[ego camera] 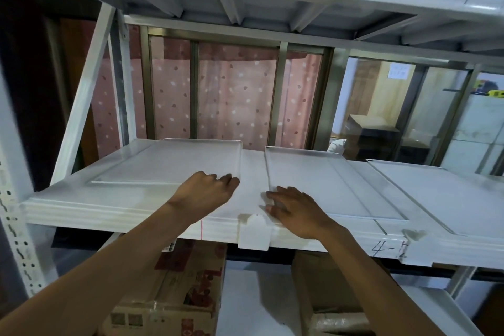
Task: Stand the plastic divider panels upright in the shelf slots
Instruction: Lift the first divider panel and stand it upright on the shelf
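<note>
Three clear panels lie flat on shelf: left panel, middle panel, right panel at 3 o'clock. Left hand and right hand rest open, holding nothing. Risk: slick thin edges slip when tipped upright.

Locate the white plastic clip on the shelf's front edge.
Head view, low centre: the white plastic clip hangs on the white shelf lip, just below the right hand.
</note>
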